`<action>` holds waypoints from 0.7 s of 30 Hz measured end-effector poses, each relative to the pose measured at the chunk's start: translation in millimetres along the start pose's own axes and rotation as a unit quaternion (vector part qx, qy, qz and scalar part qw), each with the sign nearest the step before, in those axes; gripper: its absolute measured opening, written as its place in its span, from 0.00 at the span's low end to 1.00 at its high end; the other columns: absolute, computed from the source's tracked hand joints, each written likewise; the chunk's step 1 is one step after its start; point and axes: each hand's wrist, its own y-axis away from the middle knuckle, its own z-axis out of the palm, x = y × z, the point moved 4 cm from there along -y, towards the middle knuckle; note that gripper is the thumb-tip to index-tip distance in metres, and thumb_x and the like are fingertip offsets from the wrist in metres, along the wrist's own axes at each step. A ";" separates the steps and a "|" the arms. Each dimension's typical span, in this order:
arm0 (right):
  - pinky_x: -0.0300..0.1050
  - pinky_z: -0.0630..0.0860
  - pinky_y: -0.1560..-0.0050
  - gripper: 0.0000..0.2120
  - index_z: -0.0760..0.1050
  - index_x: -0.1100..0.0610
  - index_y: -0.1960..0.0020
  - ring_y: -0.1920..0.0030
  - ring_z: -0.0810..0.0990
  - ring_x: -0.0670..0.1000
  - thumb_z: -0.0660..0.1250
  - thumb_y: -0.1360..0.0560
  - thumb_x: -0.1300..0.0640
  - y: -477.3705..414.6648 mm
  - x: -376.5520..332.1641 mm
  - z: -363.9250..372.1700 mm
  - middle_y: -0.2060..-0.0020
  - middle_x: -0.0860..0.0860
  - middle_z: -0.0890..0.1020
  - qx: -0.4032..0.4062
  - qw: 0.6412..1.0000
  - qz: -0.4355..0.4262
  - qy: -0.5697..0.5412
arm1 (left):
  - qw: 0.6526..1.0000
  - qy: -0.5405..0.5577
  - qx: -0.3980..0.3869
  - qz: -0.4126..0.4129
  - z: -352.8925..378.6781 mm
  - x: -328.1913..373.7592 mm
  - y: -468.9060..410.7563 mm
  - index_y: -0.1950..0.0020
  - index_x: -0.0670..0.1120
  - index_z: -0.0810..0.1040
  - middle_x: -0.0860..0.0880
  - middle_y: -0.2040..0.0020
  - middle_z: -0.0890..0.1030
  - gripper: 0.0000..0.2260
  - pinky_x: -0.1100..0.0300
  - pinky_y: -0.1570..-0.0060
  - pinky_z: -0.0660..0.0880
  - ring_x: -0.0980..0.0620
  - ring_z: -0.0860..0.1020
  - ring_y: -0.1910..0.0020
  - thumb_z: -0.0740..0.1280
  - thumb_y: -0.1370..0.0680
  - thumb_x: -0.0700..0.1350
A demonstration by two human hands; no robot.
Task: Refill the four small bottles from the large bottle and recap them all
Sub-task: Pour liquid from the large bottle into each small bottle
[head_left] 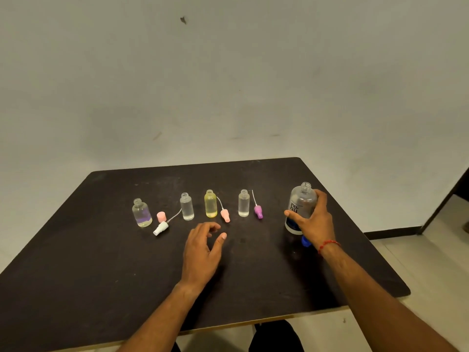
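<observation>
Large bottle point(300, 199), uncapped and upright at frame right, right grip point(316, 222) wrapped round it, likely ready to lift and pour. Four small bottles point(187, 207) stand open in a mid-frame row, caps point(161, 216) alongside. Left grip point(201, 250) loosely curled, empty, over the tabletop point(101, 262).

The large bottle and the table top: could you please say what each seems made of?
The large bottle: probably clear, smooth plastic; its wall is see-through with printed lettering, though glass is possible. The table top: likely dark matte board; the surface looks scuffed, with a pale edge on the near side.
</observation>
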 end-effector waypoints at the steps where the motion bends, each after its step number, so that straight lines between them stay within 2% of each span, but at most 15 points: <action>1: 0.53 0.75 0.39 0.42 0.59 0.46 0.32 0.37 0.77 0.58 0.81 0.37 0.49 0.3 1.0 -0.3 0.34 0.53 0.75 0.003 1.000 0.003 -0.001 | 1.000 0.000 0.001 0.000 -0.4 0.1 0.0 0.43 0.57 0.77 0.62 0.47 0.77 0.09 0.68 0.53 0.70 0.62 0.74 0.47 0.70 0.22 0.53; 4: 0.48 0.75 0.41 0.43 0.58 0.45 0.33 0.40 0.79 0.56 0.82 0.39 0.48 2.5 4.2 -1.6 0.38 0.53 0.78 0.013 1.000 0.011 -0.006 | 1.000 0.002 0.007 0.003 -2.6 0.6 -0.6 0.44 0.57 0.77 0.62 0.47 0.77 0.08 0.68 0.53 0.70 0.63 0.74 0.47 0.70 0.22 0.52; 9: 0.53 0.74 0.37 0.45 0.57 0.46 0.32 0.37 0.77 0.57 0.82 0.38 0.49 4.8 5.3 -3.6 0.35 0.55 0.76 0.012 1.000 0.014 -0.008 | 1.000 0.009 0.006 0.002 -4.6 -0.8 -2.1 0.43 0.58 0.77 0.62 0.47 0.77 0.08 0.66 0.52 0.72 0.62 0.75 0.47 0.71 0.22 0.52; 16: 0.53 0.72 0.35 0.45 0.58 0.50 0.30 0.34 0.74 0.55 0.82 0.38 0.49 11.6 1.1 -9.3 0.32 0.53 0.73 0.041 0.999 0.006 -0.007 | 1.000 0.010 0.007 0.004 -6.2 -0.1 -0.6 0.44 0.59 0.76 0.63 0.47 0.77 0.08 0.67 0.54 0.71 0.62 0.75 0.46 0.69 0.22 0.54; 21: 0.49 0.74 0.38 0.36 0.66 0.53 0.33 0.37 0.75 0.52 0.81 0.35 0.50 18.7 6.2 -15.2 0.36 0.52 0.75 0.054 0.998 0.007 0.041 | 1.000 0.013 0.009 0.011 -6.8 3.0 0.3 0.44 0.59 0.76 0.63 0.48 0.77 0.08 0.67 0.54 0.71 0.60 0.75 0.47 0.69 0.23 0.54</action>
